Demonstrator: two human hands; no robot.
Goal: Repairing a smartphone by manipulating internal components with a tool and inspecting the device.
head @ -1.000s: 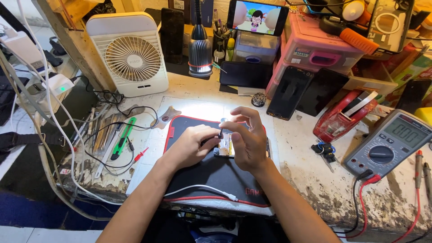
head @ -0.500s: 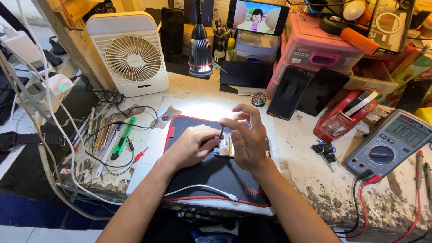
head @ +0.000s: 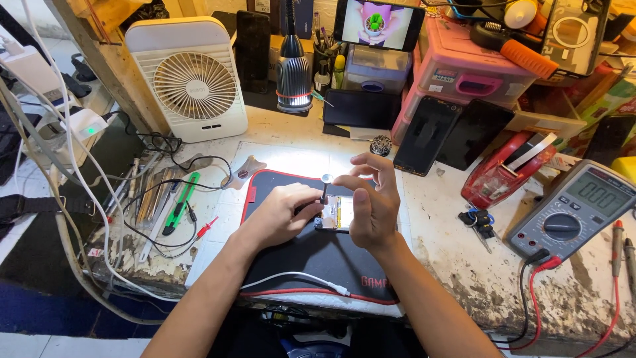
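Observation:
A small precision screwdriver (head: 324, 189) with a round cap stands upright over an opened phone (head: 336, 215) that lies on a black mat with a red edge (head: 311, 255). My left hand (head: 281, 215) pinches the screwdriver's lower shaft just above the phone. Thumb and forefinger of my right hand (head: 371, 205) close on the upper shaft under the cap, the other fingers spread. My right hand hides the phone's right part.
White fan (head: 192, 79) at back left, lamp (head: 293, 73) and a propped phone playing video (head: 377, 23) behind. Dark phones (head: 427, 136), red tape dispenser (head: 507, 169) and multimeter (head: 573, 212) to the right. Green cutter (head: 179, 202), tools and cables at left; white cable (head: 298, 277) on the mat.
My right hand has risen from low over the phone to the top of the screwdriver, which now stands upright and visible. The left hand has stayed in place.

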